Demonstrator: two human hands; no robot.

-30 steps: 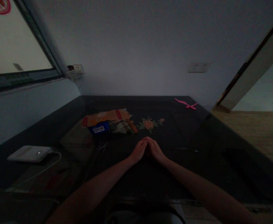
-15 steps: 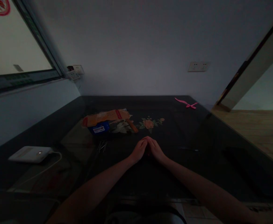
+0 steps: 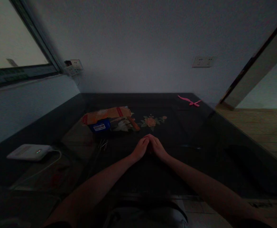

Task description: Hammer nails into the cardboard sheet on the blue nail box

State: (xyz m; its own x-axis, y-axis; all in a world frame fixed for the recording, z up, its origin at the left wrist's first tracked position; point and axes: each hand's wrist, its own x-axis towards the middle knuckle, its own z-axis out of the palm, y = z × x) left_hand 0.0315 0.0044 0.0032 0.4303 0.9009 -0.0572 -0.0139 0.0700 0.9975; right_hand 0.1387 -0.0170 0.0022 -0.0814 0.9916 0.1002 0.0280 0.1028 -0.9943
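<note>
My left hand (image 3: 140, 150) and my right hand (image 3: 158, 150) meet at the fingertips, forming a peak low over the dark tabletop (image 3: 150, 180). The fingers of each are held close together and bent inward, and I make out nothing between them; the palms face away from view. Just beyond the fingertips is a flower pattern (image 3: 150, 122) on the table. A little to the left of it lie a brown stick-like piece (image 3: 134, 123), a crumpled orange-and-red packet (image 3: 107, 114) and a blue box (image 3: 100, 126) with a white label.
Several thin metal pieces (image 3: 103, 144) lie left of my hands. At far left rests a white power bank (image 3: 29, 152) with a white cable (image 3: 47, 166). A pink ribbon (image 3: 191, 102) lies at the back right, and a thin dark rod (image 3: 189, 147) nearer. Wall sockets (image 3: 203, 62) are behind.
The view has tilted slightly downward, so everything on the table sits a bit higher in the picture, which is also darker. My hands stay joined in the same place.
</note>
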